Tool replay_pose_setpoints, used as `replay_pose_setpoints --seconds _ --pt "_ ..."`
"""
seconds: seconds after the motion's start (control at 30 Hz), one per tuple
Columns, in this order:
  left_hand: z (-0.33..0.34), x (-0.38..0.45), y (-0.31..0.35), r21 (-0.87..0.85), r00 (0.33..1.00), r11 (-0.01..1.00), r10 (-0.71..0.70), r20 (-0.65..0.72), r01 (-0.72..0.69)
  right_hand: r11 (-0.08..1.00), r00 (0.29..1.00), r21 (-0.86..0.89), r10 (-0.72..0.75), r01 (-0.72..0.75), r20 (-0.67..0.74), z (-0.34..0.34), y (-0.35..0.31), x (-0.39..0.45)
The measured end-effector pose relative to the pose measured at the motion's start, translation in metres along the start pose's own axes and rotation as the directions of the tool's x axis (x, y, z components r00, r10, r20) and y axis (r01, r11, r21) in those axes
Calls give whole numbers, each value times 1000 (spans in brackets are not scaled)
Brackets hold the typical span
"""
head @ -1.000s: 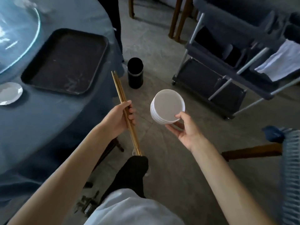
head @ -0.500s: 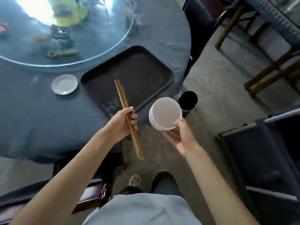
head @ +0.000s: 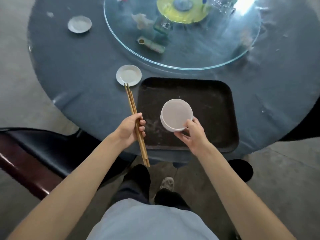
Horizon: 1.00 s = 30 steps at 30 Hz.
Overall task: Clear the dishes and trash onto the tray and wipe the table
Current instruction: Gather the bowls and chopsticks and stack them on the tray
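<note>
My left hand [head: 132,129] grips a bundle of wooden chopsticks [head: 132,104] over the table edge, just left of the black tray [head: 216,118]. My right hand [head: 192,134] holds a stack of white bowls [head: 176,115] above the near left part of the tray, thumb on the rim. A small white saucer [head: 129,75] lies on the dark blue tablecloth [head: 83,70] beyond the chopstick tips. A second white saucer [head: 79,24] sits at the far left of the table.
A glass turntable [head: 190,54] carries a yellow-green dish [head: 183,10], a green bottle lying down [head: 152,45] and crumpled scraps. A dark chair [head: 43,153] stands at my left. A black bin [head: 242,168] stands on the floor at my right.
The view has swung from the cart and floor round to the table. Both hands, with chopsticks and bowls, now hang over the tray and table edge instead of the floor.
</note>
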<state>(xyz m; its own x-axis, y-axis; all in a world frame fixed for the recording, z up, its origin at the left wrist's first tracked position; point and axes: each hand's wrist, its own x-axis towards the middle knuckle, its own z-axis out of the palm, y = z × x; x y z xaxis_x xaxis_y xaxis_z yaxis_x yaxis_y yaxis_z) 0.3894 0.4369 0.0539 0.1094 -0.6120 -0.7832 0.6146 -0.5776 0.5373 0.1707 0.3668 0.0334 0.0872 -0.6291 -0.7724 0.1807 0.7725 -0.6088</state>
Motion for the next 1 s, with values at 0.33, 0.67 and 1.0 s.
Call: replay_pose_setpoints --seconds 0.33,0.67,1.0 --pt "-11 54 49 15 987 1000 15 -158 -13 982 993 -168 102 -90 61 92 -49 88" --pt "-21 98 79 41 991 999 1 -136 5 978 988 -175 126 -110 85 122 -70 124" --pt "-4 93 83 32 978 995 99 -184 -95 958 999 -284 37 -33 10 110 -76 106"
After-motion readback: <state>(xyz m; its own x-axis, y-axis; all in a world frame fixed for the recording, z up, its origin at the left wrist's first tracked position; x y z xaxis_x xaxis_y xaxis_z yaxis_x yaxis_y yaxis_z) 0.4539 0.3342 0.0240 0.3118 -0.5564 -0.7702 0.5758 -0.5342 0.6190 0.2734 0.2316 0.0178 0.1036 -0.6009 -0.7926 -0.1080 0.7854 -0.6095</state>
